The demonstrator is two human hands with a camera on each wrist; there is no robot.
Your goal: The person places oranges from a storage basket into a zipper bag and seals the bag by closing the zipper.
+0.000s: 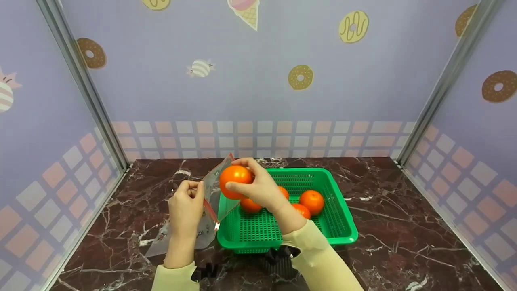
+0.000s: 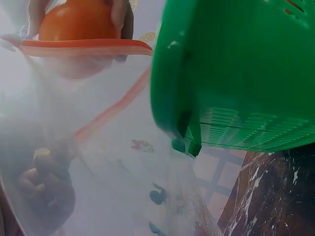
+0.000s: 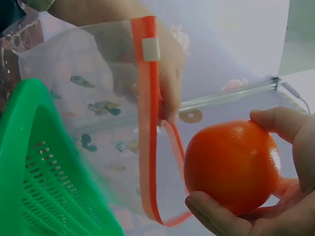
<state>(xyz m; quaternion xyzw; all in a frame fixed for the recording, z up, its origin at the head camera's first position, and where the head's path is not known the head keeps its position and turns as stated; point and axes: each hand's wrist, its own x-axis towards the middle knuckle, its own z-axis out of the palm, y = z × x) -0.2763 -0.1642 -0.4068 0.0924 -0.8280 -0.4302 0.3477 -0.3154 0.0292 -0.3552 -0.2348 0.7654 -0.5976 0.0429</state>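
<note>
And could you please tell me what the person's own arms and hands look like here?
The left hand and right hand are bare, without gloves. The left sleeve and right sleeve are pale yellow and end short of the hands. Near each cuff sits something black, a left black piece and a right black piece, too unclear to identify.

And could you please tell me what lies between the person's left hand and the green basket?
In the head view, part of the red-edged plastic bag lies between them.
</note>
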